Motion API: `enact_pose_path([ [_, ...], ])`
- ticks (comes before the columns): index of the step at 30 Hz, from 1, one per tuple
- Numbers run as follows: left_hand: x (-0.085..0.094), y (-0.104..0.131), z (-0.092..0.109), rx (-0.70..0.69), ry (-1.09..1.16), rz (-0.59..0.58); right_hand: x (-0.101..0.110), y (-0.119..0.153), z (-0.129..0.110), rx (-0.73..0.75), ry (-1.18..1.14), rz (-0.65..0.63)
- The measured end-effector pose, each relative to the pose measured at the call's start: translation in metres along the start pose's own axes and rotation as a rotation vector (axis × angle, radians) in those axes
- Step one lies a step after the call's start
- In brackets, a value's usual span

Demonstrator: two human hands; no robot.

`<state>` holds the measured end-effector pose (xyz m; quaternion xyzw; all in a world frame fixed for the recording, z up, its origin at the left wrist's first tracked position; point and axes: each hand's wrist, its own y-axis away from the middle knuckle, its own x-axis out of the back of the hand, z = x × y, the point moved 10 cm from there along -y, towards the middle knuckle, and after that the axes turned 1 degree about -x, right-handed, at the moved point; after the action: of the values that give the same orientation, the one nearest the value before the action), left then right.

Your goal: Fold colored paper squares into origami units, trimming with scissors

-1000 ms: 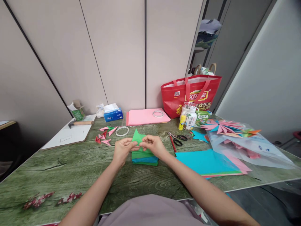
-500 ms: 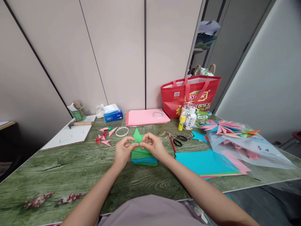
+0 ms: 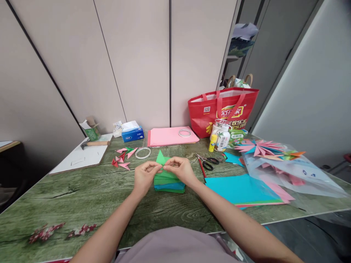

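A piece of green paper (image 3: 160, 157), folded to a point at the top, is held between my two hands at the middle of the table. My left hand (image 3: 146, 176) pinches its left side with thumb and forefinger. On the other side, my right hand (image 3: 181, 169) pinches it too, and the fingertips of both hands nearly meet at its lower middle. Right below the hands lies a stack of green and blue paper (image 3: 169, 185). My fingers hide part of the folded piece and the top of the stack.
Small folded paper pieces (image 3: 120, 159) and a tape roll (image 3: 143, 153) lie left of my hands. Scissors (image 3: 207, 163), a red pen (image 3: 202, 168), a glue stick (image 3: 212, 143) and blue sheets (image 3: 238, 188) are to the right. Pink sheets (image 3: 167, 137) and a red bag (image 3: 200, 113) stand behind.
My fingertips have come slightly closer together at the lower middle of the green paper, which both hands still hold. The other things stay in place.
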<state>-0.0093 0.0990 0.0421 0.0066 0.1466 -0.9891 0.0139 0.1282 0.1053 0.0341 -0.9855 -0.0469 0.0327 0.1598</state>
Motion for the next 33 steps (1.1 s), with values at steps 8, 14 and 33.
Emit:
enact_pose_path([
  [8, -0.008, 0.004, 0.008, -0.083, 0.058, -0.076, -0.003, 0.000, 0.001, 0.041, 0.046, -0.028],
  [14, -0.012, 0.002, -0.005, 0.034, 0.065, -0.132, -0.005, -0.002, 0.012, 0.000, 0.062, -0.057],
  [33, -0.031, 0.004, -0.015, 0.194, 0.097, -0.370, 0.000, -0.005, 0.018, -0.174, -0.142, -0.076],
])
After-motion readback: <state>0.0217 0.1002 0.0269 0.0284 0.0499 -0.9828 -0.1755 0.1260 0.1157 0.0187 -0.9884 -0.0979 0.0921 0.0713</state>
